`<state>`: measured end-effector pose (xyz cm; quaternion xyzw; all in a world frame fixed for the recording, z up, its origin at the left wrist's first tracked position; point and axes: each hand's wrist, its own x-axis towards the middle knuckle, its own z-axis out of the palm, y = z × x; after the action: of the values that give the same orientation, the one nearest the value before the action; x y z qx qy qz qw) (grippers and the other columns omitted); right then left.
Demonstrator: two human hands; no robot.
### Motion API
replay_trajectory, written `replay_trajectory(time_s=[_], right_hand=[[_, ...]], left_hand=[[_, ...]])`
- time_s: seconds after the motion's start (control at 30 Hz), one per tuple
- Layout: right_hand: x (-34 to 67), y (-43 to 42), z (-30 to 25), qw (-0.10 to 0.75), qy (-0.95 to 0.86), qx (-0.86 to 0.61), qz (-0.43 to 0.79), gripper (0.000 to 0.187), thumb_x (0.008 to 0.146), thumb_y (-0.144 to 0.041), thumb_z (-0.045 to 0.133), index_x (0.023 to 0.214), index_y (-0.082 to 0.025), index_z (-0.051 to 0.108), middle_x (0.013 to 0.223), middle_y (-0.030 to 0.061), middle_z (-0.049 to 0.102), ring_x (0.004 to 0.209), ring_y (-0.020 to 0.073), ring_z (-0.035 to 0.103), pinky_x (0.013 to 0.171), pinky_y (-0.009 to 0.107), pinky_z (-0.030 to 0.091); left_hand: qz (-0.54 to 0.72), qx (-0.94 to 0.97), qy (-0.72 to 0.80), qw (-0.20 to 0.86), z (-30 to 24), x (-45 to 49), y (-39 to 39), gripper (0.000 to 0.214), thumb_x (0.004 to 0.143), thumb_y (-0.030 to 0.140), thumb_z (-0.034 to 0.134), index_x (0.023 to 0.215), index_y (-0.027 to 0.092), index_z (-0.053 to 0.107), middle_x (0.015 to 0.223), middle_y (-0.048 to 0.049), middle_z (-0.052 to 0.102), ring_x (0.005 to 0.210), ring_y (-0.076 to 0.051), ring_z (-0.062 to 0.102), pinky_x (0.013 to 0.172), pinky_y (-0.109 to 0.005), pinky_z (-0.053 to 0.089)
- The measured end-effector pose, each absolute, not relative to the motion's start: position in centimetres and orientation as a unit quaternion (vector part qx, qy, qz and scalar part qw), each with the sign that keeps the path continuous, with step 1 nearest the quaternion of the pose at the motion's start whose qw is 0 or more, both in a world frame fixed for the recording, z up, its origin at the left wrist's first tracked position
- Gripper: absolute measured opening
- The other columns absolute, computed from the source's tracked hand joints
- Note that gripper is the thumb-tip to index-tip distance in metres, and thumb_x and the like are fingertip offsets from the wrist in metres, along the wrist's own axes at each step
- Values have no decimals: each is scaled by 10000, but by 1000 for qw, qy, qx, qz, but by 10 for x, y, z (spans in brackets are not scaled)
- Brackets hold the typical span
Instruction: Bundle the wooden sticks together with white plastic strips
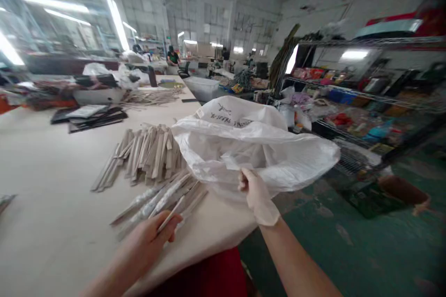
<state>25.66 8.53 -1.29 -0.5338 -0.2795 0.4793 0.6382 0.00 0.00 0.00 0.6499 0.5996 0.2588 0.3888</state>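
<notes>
Stick in the left hand, right hand at the mouth of a white bag

The left hand has its fingers closed around a thin stick; the grip hides the stick's lower end. The right hand, in a thin pale glove, is in front of the bag, its fingers drawn narrow. A see-through strip shows at their tips, but whether they pinch that or the bag's edge I cannot tell. The bag gapes at the table's front right; its depths are shadowy, and the dark writing on it is too smeared to read.

Just left of the bag, a pile of sticks lies on the table, its right end partly covered by the bag. Nearer, more sticks lie among cloudy plastic, partly behind the left hand. Something at the left edge is cut off. The crowded shelves at right are blurred.
</notes>
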Motion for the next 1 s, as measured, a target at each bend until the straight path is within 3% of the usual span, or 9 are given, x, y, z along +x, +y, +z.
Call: replay_trajectory(time_s=[0.1, 0.17, 0.3, 0.43, 0.63, 0.83, 1.0], right_hand=[[246, 54, -30, 638, -315, -552, 436, 214, 662, -361, 594, 589, -176, 513, 471, -60, 483, 406, 67, 399, 415, 208, 311], [236, 39, -37, 639, -325, -553, 424, 227, 681, -370, 586, 584, -179, 511, 446, -64, 472, 399, 70, 401, 424, 212, 319], [217, 25, -44, 619, -328, -543, 463, 270, 674, -429, 597, 608, -174, 539, 420, -61, 470, 374, 76, 394, 399, 218, 305], [224, 24, -58, 574, -352, -521, 524, 405, 643, -549, 609, 713, -151, 629, 468, -12, 560, 388, 86, 426, 415, 225, 323], [253, 32, -96, 483, -291, -448, 693, 635, 464, -756, 577, 680, -168, 673, 611, 80, 656, 532, 174, 570, 473, 283, 410], [226, 9, -74, 533, -368, -456, 611, 387, 719, -542, 566, 817, -190, 691, 765, 51, 677, 749, 198, 594, 724, 335, 448], [243, 11, -64, 601, -249, -486, 583, 377, 725, -500, 566, 868, -173, 687, 811, 54, 682, 711, 171, 588, 639, 278, 458]], left_hand=[[250, 587, 575, 512, 8, 48, 13, 388, 744, 518, 478, 795, 159, 618, 626, 16, 579, 432, -77, 379, 426, -210, 292], [261, 535, 541, 594, 8, 76, 27, 413, 731, 534, 499, 823, 142, 594, 544, 35, 534, 362, -46, 267, 371, -196, 197], [336, 396, 499, 694, -3, 114, 61, 413, 683, 555, 559, 743, 149, 509, 531, 46, 494, 360, -28, 275, 345, -167, 154], [365, 372, 524, 674, -10, 120, 79, 315, 650, 421, 629, 652, 175, 432, 436, 110, 348, 347, -20, 255, 344, -148, 163], [344, 455, 535, 623, -2, 101, 63, 243, 646, 355, 616, 647, 170, 459, 481, 80, 484, 342, -17, 280, 345, -154, 163], [188, 660, 523, 505, -11, 94, 35, 99, 660, 248, 520, 726, 174, 533, 493, 79, 469, 430, -76, 394, 423, -191, 288], [123, 721, 559, 389, -3, 71, 18, 121, 706, 295, 498, 669, 181, 513, 529, 65, 443, 502, -97, 419, 481, -205, 306]])
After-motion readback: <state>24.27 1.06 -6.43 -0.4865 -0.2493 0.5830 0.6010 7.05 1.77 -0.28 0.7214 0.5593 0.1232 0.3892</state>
